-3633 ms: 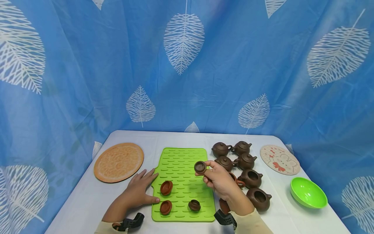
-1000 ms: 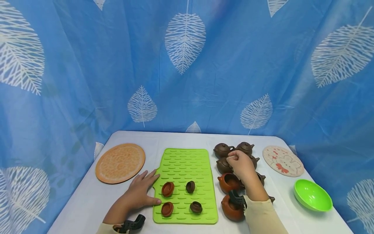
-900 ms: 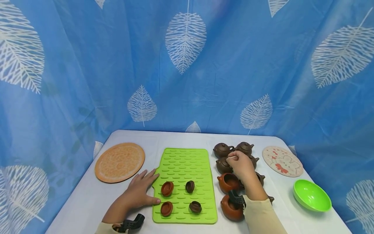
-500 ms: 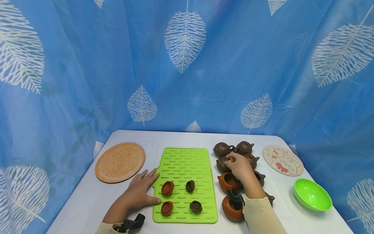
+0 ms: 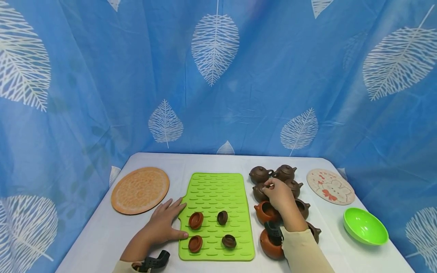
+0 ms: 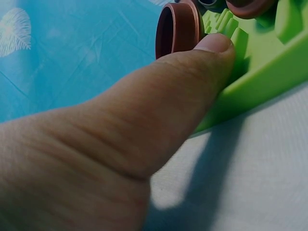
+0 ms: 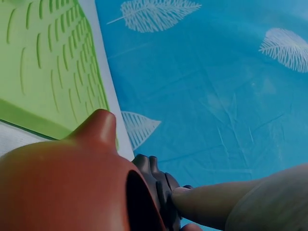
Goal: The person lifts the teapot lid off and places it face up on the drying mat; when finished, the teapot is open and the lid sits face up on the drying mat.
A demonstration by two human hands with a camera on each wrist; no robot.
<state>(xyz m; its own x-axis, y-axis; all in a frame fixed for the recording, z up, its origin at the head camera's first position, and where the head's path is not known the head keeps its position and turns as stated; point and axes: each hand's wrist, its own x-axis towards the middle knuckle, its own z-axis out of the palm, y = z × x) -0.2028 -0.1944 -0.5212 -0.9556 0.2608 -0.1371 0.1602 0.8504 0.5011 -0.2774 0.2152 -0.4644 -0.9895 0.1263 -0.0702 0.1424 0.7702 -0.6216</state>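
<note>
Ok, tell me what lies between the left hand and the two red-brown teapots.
In the head view: the green mat, bearing two reddish lids and two dark brown lids, then a narrow strip of white tabletop.

Right hand (image 5: pixel 280 195) covers part of dark-brown teapot (image 5: pixel 258 194) and its lid (image 5: pixel 260 187) | nearest reddish-brown teapot (image 5: pixel 269 246): partly behind black wrist mount (image 5: pixel 273 231) | left-wrist view: reddish-brown lid (image 6: pixel 251 9) cut by top edge

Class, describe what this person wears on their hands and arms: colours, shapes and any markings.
The left hand and right hand wear no gloves. The right sleeve is plain cream; the left sleeve matches, mostly cut off by the picture's bottom edge. A bent black gadget sits at the left wrist, a second black gadget at the right. No markings are readable.
</note>
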